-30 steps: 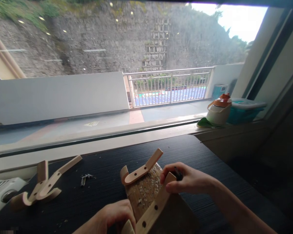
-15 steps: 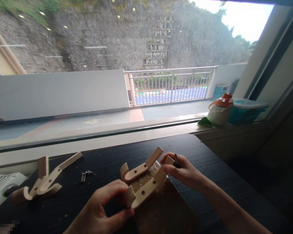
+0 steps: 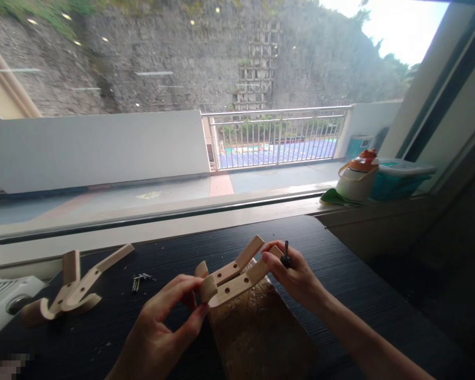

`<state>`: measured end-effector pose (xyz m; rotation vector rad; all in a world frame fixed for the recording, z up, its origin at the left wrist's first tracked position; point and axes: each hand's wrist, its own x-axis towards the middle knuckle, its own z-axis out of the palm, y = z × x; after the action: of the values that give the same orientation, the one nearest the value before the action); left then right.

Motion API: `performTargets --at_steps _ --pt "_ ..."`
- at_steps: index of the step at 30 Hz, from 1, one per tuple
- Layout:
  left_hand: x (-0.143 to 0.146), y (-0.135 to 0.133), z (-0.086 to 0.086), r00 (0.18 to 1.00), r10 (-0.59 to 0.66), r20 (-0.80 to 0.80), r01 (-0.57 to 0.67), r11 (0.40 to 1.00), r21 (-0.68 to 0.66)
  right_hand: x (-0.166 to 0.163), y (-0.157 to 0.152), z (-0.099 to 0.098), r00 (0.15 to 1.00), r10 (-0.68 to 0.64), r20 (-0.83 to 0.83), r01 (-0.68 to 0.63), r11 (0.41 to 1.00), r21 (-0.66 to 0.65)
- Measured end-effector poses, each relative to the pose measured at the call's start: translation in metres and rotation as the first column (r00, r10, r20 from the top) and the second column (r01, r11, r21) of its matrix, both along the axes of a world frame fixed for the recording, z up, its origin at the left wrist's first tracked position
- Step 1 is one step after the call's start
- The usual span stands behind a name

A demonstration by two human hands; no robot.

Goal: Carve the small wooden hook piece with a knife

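A pale wooden hook [image 3: 237, 285] with two dark holes is held at both ends, just above a worn wooden board. My left hand [image 3: 170, 311] pinches its curled end between thumb and fingers. My right hand [image 3: 293, 269] grips the straight end, and a small dark tool with a thin shaft [image 3: 286, 256] sticks up from among its fingers. Close behind lies a second wooden hook [image 3: 245, 257], nearly parallel to the first and partly covered by it. The scuffed board [image 3: 257, 327] rests beneath them on the black table [image 3: 174, 258].
Two more wooden hooks [image 3: 89, 279] lie together on the left, beside a white appliance [image 3: 11, 301]. Small metal screws [image 3: 138, 281] are piled between them and my left hand. On the sill at right stand a bottle with an orange lid [image 3: 356, 179] and a teal box [image 3: 399, 182].
Both hands have carried the near hook away from me, up the board and against the second hook. The second hook has barely moved.
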<state>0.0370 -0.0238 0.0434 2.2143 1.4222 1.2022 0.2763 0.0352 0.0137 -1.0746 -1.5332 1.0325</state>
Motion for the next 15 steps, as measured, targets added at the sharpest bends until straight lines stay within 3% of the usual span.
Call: performTargets --at_steps 3,9,15 --pt "-0.0013 -0.0012 -0.0012 1.0 0.024 -0.007 -0.024 0.999 -0.04 -0.0001 -0.0004 0.0016 1.0 -0.008 -0.027 0.008 1.0 -0.005" --pt "-0.0005 -0.0021 0.0006 0.996 0.023 -0.088 -0.044 0.968 -0.249 -0.0004 0.0006 0.0021 0.999 0.014 0.034 -0.013 1.0 -0.013" --pt "0.0063 -0.0059 0.0083 0.996 -0.074 -0.057 0.033 0.852 -0.523 -0.0034 0.0039 -0.0037 0.987 0.054 0.149 -0.055 0.998 0.004"
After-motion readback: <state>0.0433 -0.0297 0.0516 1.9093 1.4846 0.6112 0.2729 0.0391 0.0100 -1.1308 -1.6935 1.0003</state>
